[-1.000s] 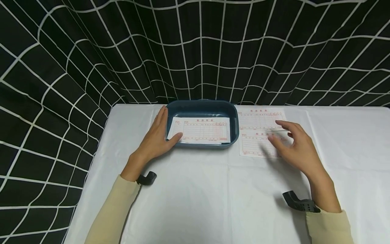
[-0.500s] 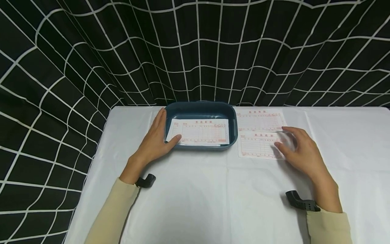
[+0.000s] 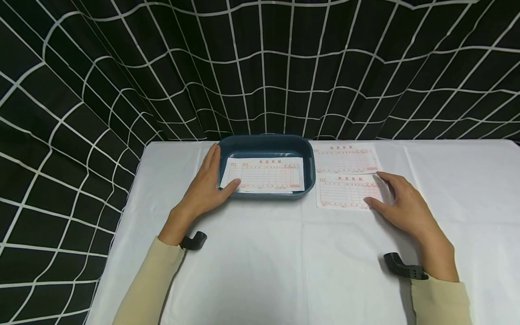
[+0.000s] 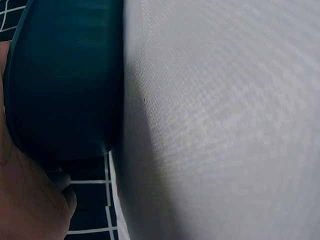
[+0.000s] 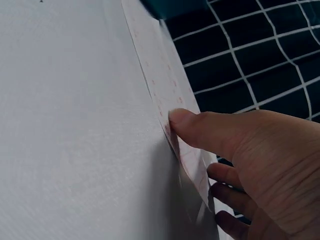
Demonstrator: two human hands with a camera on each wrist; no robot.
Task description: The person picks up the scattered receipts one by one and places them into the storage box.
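Note:
My left hand [image 3: 205, 187] holds the left end of a dark blue plastic tub [image 3: 310, 169]. Its fingers lie along the outside and its thumb reaches over the front rim. Inside the tub are receipt slips [image 3: 272, 175] with red print. On the right, my right hand [image 3: 402, 203] holds the right end of the lower receipt slip [image 3: 345, 194]. Its thumb lies on the printed face, fingers at the end edge. That end looks slightly raised off the cloth in the right wrist view. Another receipt slip [image 3: 345, 158] lies just behind, close to the right index fingertip.
A white cloth [image 3: 260, 262] covers the table. Behind and to the left hang black curtains [image 3: 243, 67] with a white grid. A black wrist camera [image 3: 195, 241] is strapped to the left wrist, another wrist camera [image 3: 402, 266] to the right.
My right hand has come down from above the slips to the right end of the lower one, its thumb now on the paper. My left hand stays at the tub.

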